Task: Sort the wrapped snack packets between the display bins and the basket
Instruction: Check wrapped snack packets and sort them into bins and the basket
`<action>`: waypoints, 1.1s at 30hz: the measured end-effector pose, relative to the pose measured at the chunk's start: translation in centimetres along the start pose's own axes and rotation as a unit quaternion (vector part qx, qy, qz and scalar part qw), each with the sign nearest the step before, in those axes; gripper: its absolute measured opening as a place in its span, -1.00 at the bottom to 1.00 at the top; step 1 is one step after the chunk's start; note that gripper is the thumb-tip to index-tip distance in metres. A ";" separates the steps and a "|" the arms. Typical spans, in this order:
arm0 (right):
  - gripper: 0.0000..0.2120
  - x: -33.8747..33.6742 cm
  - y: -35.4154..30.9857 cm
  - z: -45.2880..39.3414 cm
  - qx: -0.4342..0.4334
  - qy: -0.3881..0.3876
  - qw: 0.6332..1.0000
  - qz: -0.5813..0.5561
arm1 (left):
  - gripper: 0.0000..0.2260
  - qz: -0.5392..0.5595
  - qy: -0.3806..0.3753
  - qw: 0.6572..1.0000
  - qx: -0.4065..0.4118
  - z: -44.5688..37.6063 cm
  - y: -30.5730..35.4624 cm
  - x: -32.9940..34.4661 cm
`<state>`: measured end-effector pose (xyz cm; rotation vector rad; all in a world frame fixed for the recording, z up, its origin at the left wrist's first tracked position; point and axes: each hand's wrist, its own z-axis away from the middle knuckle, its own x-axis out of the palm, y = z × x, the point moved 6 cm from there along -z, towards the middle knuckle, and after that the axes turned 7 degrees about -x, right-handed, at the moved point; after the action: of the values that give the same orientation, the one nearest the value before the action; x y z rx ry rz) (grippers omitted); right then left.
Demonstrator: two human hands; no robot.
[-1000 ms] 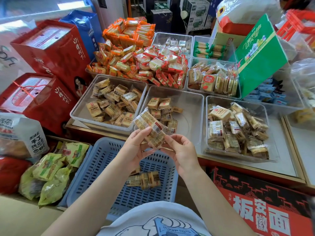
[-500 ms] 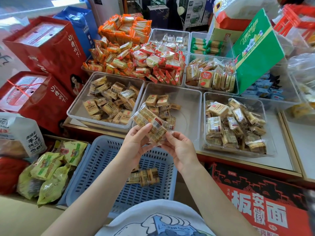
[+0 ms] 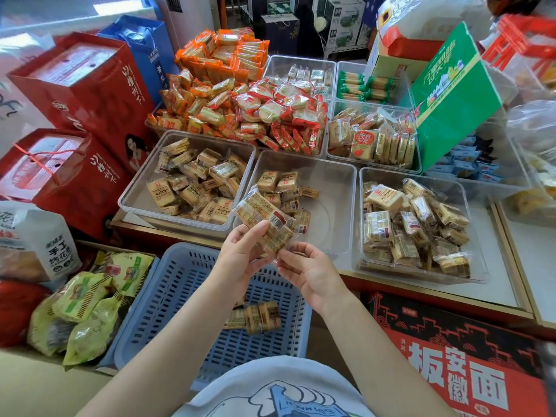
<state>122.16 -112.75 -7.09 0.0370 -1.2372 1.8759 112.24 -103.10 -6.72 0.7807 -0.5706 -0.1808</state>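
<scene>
Basket: the blue slotted basket [image 3: 180,296] sits lowest in the frame, below the worktop edge; a few wrapped packets [image 3: 255,319] lie on its floor.
Left hand: the left hand [image 3: 240,260] pinches the held packet [image 3: 264,222] from below, thumb on its face.
Right hand: the right hand [image 3: 307,272] pinches the packet's lower clear seal, probably to steady it.
Held packet: at frame centre, raised over the basket's far rim, barcode side up and tilted toward the camera, likely for label reading before sorting.
Middle bin: the clear middle bin [image 3: 337,206] just beyond holds few similar packets.
Flanking bins: the left bin [image 3: 135,200] and right bin [image 3: 475,266] hold more.
Worktop: the worktop [image 3: 505,284] carries all three bins.
</scene>
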 end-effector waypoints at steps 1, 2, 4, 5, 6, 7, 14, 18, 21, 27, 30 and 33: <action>-0.86 -0.1 0.0 -0.1 -0.002 0.004 1.000 -0.002 | -0.46 -0.007 0.004 1.000 0.002 -0.1 0.0 0.0; -0.86 -0.2 0.1 -0.2 -0.003 0.007 1.000 -0.006 | -0.45 -0.013 0.008 1.000 0.003 -0.2 0.0 -0.1; -0.85 -0.4 0.2 -0.4 -0.004 0.009 1.000 -0.012 | -0.43 -0.023 0.014 1.000 0.006 -0.3 0.0 -0.1; -0.85 -0.4 0.2 -0.6 -0.003 0.009 1.000 -0.013 | -0.42 -0.030 0.014 0.999 0.008 -0.4 0.1 -0.1; -0.84 -0.5 0.1 -0.7 -0.001 0.007 1.000 -0.009 | -0.42 -0.037 0.018 0.999 0.011 -0.4 0.2 -0.2; -0.83 -0.6 0.1 -0.7 0.006 0.006 1.000 0.000 | -0.45 -0.050 0.026 0.998 0.017 -0.6 0.4 -0.4; -0.68 -1.6 -2.1 -2.5 -0.004 -0.010 0.997 0.082 | -0.26 -0.333 0.033 0.942 0.036 -1.8 3.4 -1.3; -0.43 0.3 -2.5 -3.7 0.007 -0.093 0.992 0.087 | -0.32 -0.350 -0.054 0.935 0.030 -3.1 3.3 0.7; -0.49 0.1 -2.5 -5.3 0.004 -0.048 0.998 0.043 | -0.41 -0.365 -0.041 0.928 0.066 -4.7 3.4 1.1; -0.51 -4.8 -5.6 -11.5 -0.053 0.088 0.965 0.241 | -0.31 -0.660 0.135 0.721 0.160 -10.5 4.3 -3.5; -0.34 -5.6 -5.4 -15.2 -0.020 0.046 0.930 0.365 | 0.01 -0.771 0.124 0.616 0.104 -13.4 1.6 -5.4; -0.31 -5.1 -2.6 -17.7 0.062 -0.023 0.903 0.425 | 0.12 -0.800 0.116 0.579 0.100 -14.5 0.1 -6.5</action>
<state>134.26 -102.19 -16.44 -0.4650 -1.2660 2.7078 114.76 -91.80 -17.60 1.3309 0.5848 -1.7046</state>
